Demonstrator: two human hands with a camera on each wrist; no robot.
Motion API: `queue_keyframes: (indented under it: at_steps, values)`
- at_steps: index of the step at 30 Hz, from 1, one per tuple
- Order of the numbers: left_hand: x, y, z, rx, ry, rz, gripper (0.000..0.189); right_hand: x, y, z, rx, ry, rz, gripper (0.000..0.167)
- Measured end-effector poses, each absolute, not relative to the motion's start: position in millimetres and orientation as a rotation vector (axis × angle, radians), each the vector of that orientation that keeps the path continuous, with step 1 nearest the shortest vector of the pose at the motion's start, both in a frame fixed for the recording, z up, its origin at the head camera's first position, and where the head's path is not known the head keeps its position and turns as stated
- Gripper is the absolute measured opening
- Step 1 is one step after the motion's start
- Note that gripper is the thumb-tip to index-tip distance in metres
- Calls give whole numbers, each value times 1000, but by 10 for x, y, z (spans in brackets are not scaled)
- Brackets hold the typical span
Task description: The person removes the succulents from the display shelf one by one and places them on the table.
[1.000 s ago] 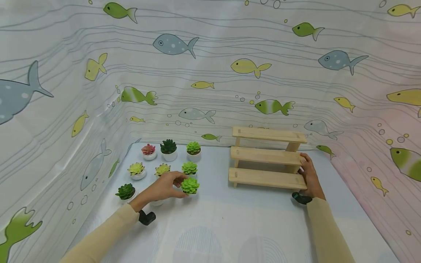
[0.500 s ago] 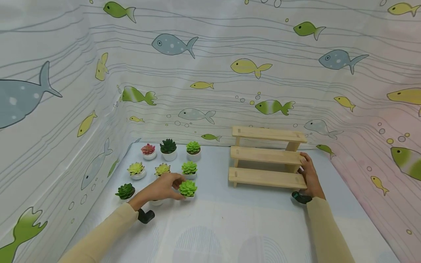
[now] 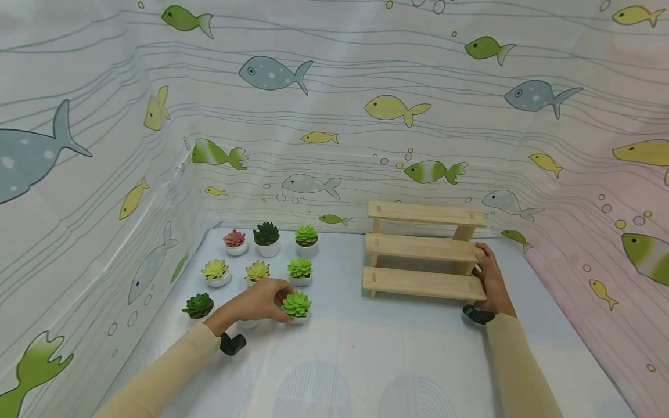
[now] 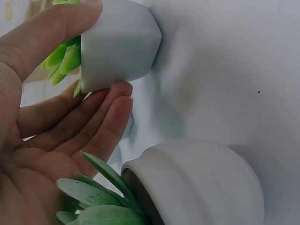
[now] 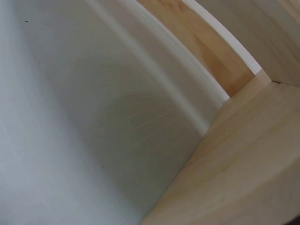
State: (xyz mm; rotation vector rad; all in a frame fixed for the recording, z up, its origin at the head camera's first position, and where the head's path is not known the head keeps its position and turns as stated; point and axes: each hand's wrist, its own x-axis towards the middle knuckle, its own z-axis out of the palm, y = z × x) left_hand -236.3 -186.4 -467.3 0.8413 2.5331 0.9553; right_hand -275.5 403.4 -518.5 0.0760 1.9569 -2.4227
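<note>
The left hand [image 3: 256,303] holds a little plant [image 3: 297,304] in a white pot [image 4: 117,44]. The thumb [image 4: 44,33] and fingers [image 4: 101,117] curl round the pot. The plant sits at the front of the table [image 3: 376,354], just right of the hand. It is light green.

Another pot [image 4: 197,183] stands right under that hand, with green leaves close to the palm.

More small plants stand behind and to the left, in rows. One is pink [image 3: 234,238], one is dark green [image 3: 266,233], and two are yellow-green [image 3: 215,269]. A dark green one [image 3: 198,305] is at the far left.

The right hand [image 3: 488,278] rests on the right end of a wooden rack [image 3: 418,249] with three steps. Its fingers wrap round the end of the middle step. The rack stands on the table, well apart from the plants.

A cloth with fish [image 3: 394,107] hangs all around.
</note>
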Motion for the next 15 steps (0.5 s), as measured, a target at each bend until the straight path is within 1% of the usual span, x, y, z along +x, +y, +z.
queue_keyframes:
  at_steps: [5, 10, 12, 15]
  values:
    - [-2345, -1872, -4648, 859, 2538, 914, 67, -2776, 4008, -5200, 62, 1895, -2504, 38]
    - [-2351, -1870, -4614, 855, 2546, 872, 68, -2755, 4048, -5136, 60, 1962, -2380, 39]
    - [-2358, -1870, -4582, 843, 2537, 880, 70, -2757, 4071, -5094, 49, 1988, -2349, 41]
    - [-2378, -1893, -4520, 842, 2524, 898, 74, -2752, 4108, -5006, 40, 2035, -2314, 49]
